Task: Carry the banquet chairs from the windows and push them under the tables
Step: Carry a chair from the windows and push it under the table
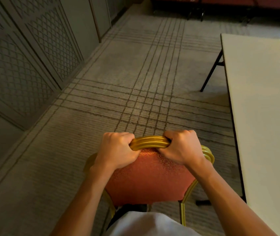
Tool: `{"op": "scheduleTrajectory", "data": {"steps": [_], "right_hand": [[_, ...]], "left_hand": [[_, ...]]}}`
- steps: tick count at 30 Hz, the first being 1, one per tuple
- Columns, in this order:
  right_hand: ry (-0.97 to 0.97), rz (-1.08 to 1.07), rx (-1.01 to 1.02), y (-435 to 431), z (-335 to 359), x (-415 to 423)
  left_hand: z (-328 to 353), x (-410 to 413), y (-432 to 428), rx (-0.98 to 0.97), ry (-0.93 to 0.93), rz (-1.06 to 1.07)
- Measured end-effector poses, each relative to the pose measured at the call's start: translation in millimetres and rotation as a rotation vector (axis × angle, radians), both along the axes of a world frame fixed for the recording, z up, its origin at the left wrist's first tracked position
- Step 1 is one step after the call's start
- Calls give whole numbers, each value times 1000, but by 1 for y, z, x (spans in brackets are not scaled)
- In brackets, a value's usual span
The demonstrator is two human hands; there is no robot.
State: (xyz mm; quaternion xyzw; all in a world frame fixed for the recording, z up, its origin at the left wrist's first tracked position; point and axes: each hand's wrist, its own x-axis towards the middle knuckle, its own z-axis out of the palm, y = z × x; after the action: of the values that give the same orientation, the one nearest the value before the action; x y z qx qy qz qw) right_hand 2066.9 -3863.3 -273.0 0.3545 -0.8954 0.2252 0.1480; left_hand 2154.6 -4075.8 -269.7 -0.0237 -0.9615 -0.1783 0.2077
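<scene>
The left hand (117, 150) and right hand (181, 147) clamp the top rail of the red-upholstered gold-framed banquet chair (150, 178), lower centre. Swung right, its legs could strike the pale rectangular table (262, 116)

A person's left hand (117, 150) and right hand (181, 147) grip the top rail of a chair (149, 178) directly in front of them, side by side. A table (263, 116) runs along the right, its long edge just beside the chair. A wall (25, 65) lines the left, with carpet (127, 74) between wall and table.
</scene>
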Motion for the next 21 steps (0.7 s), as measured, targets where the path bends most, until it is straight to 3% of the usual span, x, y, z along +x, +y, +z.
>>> {"op": "scheduleTrajectory", "data": {"steps": [1, 9, 21], "right_hand": [[37, -76, 45, -44, -3, -86], [29, -240, 5, -65, 23, -182], [-13, -327, -23, -86, -3, -433]], "left_hand": [[-5, -98, -50, 23, 27, -52], [28, -231, -84, -62, 0, -196], [8, -500, -105, -58, -1, -299]]}}
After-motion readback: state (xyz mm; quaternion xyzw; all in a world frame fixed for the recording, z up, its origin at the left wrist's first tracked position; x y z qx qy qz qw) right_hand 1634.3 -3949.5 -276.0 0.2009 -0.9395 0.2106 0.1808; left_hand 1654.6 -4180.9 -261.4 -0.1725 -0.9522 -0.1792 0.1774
